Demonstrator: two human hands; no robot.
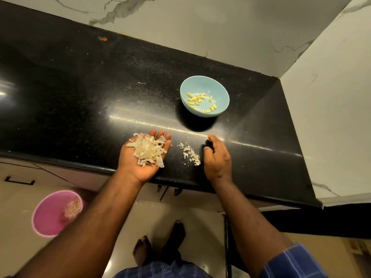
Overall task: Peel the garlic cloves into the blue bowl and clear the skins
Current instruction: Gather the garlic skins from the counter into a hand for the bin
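The blue bowl (204,91) stands on the black counter (80,109) and holds several peeled yellow garlic cloves (197,100). My left hand (140,167) lies palm up over the counter's front edge, with a heap of dry garlic skins (148,150) cupped on it. A small patch of loose skins (190,154) lies on the counter between my hands. My right hand (217,157) stands on its edge just right of that patch, fingers loosely curled, with nothing seen in it.
A pink bin (50,215) with skins inside sits on the floor at the lower left. Marble walls (220,27) close the counter at the back and right. A skin scrap (141,83) lies left of the bowl. Bare feet (158,245) stand below the counter edge.
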